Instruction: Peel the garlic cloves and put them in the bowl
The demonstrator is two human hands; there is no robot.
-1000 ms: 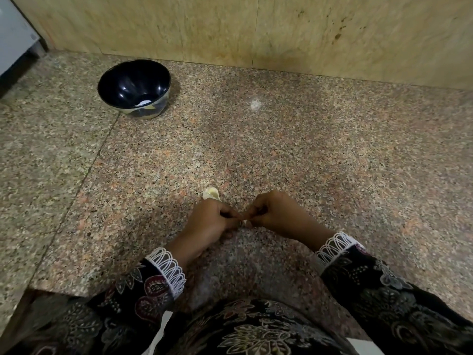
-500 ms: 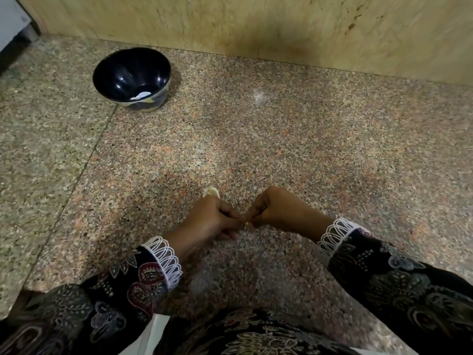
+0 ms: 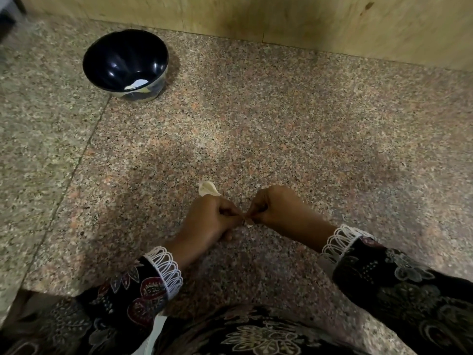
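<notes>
Hands meet low over the desk (image 3: 281, 119) — left hand (image 3: 210, 221) and right hand (image 3: 279, 211) each pinch one clove (image 3: 247, 221) between them, probably so the left steadies it while the right pulls skin away. A pale clove or peel (image 3: 207, 188) lies just beyond the left hand. The bowl (image 3: 125, 64) sits well beyond and left of it, something pale inside.

My left hand (image 3: 208, 221) and right hand (image 3: 279, 213) meet fingertip to fingertip low over the granite counter (image 3: 281, 124), pinching a small pale scrap (image 3: 247, 221) between them, probably garlic skin or a clove, though it is too small to tell. A garlic piece (image 3: 207, 188) lies just behind my left knuckles. Well apart, at far left, the dark bowl (image 3: 107, 57) holds something pale.
</notes>
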